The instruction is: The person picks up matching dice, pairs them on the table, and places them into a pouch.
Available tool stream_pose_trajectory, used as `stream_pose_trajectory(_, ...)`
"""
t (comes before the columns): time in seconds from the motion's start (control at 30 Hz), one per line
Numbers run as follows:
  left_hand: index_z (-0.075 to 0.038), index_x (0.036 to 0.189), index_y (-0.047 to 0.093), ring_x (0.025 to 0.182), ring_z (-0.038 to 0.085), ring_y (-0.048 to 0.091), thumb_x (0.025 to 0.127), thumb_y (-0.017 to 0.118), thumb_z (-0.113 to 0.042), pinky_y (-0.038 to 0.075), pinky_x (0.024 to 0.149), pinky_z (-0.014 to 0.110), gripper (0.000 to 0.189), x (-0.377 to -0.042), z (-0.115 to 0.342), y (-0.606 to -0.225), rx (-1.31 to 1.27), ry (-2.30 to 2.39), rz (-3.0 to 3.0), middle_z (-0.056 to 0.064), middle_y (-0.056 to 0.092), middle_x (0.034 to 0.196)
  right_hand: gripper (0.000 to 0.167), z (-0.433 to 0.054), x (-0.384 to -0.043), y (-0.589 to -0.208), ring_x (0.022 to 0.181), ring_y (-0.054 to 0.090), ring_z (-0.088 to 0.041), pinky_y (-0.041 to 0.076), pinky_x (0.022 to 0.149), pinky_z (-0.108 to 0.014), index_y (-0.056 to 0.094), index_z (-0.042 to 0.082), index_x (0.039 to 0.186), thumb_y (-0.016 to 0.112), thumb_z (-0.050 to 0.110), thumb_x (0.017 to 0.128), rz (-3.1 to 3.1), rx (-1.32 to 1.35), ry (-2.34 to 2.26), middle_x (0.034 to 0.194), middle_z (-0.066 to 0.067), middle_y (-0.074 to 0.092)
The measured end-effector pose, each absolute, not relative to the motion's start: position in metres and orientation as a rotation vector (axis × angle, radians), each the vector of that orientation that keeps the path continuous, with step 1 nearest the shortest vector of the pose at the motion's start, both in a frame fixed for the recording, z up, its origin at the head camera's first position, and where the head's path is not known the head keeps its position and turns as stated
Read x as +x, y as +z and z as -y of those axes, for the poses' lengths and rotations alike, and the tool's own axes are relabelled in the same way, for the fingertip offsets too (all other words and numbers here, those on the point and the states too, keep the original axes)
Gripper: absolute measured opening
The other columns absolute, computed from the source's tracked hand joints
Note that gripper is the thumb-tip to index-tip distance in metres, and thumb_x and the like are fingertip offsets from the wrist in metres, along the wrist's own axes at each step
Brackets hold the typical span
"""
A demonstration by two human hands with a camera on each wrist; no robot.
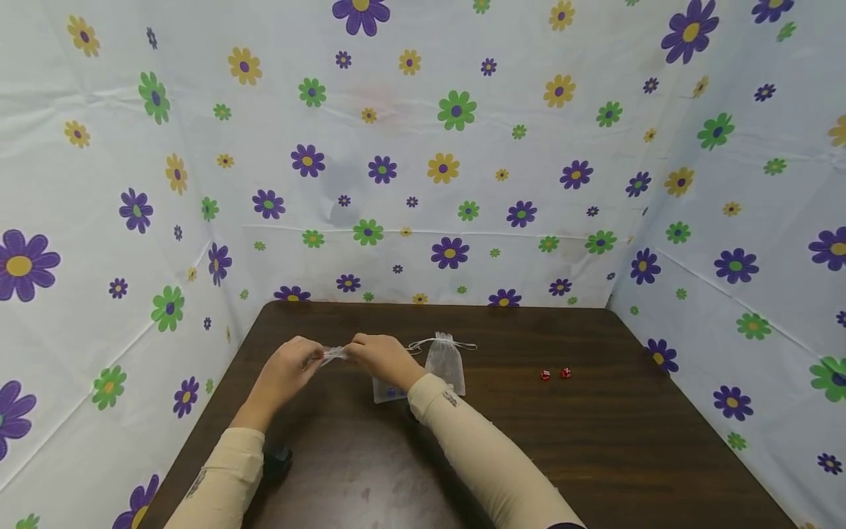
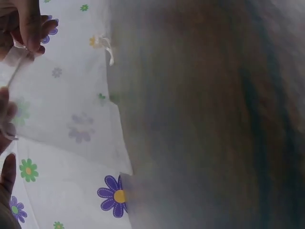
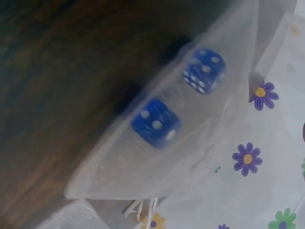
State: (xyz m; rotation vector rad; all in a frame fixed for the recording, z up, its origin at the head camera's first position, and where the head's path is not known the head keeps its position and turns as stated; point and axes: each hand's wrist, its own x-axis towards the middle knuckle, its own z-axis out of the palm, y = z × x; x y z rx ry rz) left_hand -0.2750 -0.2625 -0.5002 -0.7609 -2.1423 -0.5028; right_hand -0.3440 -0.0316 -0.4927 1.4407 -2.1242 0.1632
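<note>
My left hand [image 1: 291, 365] and right hand [image 1: 385, 358] pinch the rim of a sheer white drawstring bag [image 1: 335, 353], raised above the table's left half. The left wrist view shows this bag [image 2: 62, 105] spread out, see-through, with fingers at its gathered edge and a cord end [image 2: 108, 50] beyond it. Below my right forearm lies another sheer bag [image 1: 380, 393], partly hidden; blue dice [image 3: 156, 123] show through its mesh in the right wrist view. Just right of it is a third sheer bag [image 1: 445, 365], its neck drawn together by a white cord.
Two red dice [image 1: 556, 374] lie on the right part of the brown wooden table [image 1: 595, 441]. A dark object [image 1: 277, 463] is beside the left sleeve. White flowered cloth [image 1: 423, 162] hangs behind the table and along both sides.
</note>
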Motion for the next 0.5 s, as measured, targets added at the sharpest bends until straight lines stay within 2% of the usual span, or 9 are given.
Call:
stream_pose_trajectory(0.17, -0.010, 0.085, 0.067, 0.068, 0.013, 0.058, 0.069, 0.090, 0.005, 0.053, 0.060, 0.034, 0.032, -0.271, 0.267, -0.511, -0.738, -0.434, 2.271, 0.000, 0.067, 0.077, 0.007, 0.035, -0.338, -0.496, 0.086, 0.063, -0.006, 0.051, 0.078, -0.018, 0.071, 0.019, 0.104, 0.066, 0.022, 0.101, 2.192, 1.509, 0.068, 0.104, 0.006, 0.069)
stream_pose_trajectory(0.37, -0.015, 0.086, 0.065, 0.064, 0.008, 0.054, 0.078, 0.086, -0.002, 0.051, 0.059, 0.032, 0.026, -0.270, 0.270, -0.520, -0.650, -0.462, 2.501, -0.007, 0.060, 0.073, 0.006, 0.040, -0.333, -0.496, 0.067, 0.052, -0.005, 0.046, 0.065, -0.019, 0.065, 0.015, 0.100, 0.060, 0.018, 0.103, 2.499, 1.567, 0.109, 0.080, 0.008, 0.062)
stream_pose_trajectory(0.5, -0.014, 0.090, 0.069, 0.068, 0.006, 0.058, 0.085, 0.081, -0.006, 0.053, 0.064, 0.033, 0.016, -0.270, 0.273, -0.521, -0.621, -0.605, 2.635, -0.009, 0.065, 0.077, 0.008, 0.040, -0.334, -0.500, 0.064, 0.050, -0.002, 0.044, 0.064, -0.016, 0.067, 0.015, 0.102, 0.059, 0.019, 0.104, 2.580, 1.591, 0.155, 0.078, 0.009, 0.060)
